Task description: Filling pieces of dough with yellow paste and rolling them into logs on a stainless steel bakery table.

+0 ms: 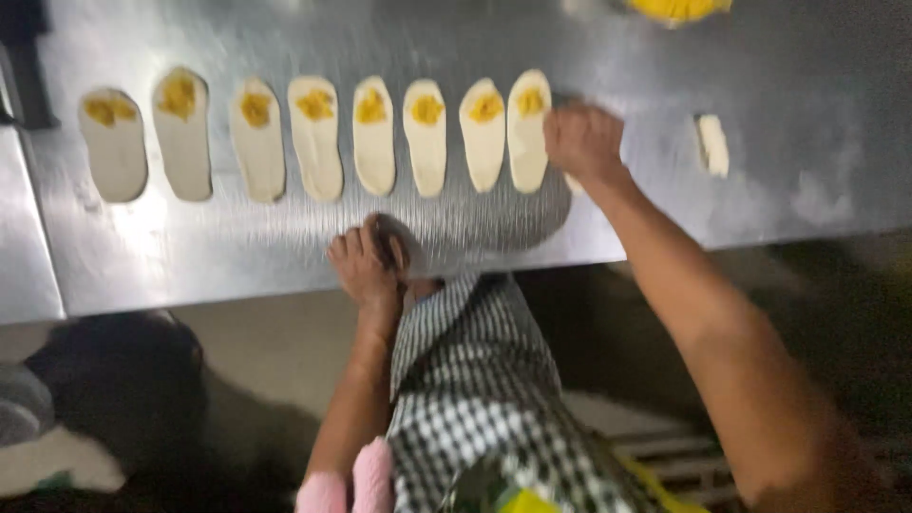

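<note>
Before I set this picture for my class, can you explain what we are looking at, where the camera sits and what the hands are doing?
The one picture comes from a camera worn on a person's head, looking down. A steel table carries a row of eight flat oval dough pieces, each with yellow filling at its far end. The right hand rests at the row's right end; blur hides its grip. The left hand rests on the table's near edge, holding nothing visible. A small dough lump lies apart, right.

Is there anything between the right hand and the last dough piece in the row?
Nothing visible. The right hand is already up against the last dough piece in the row, seemingly touching it, though the picture is blurry.
</note>
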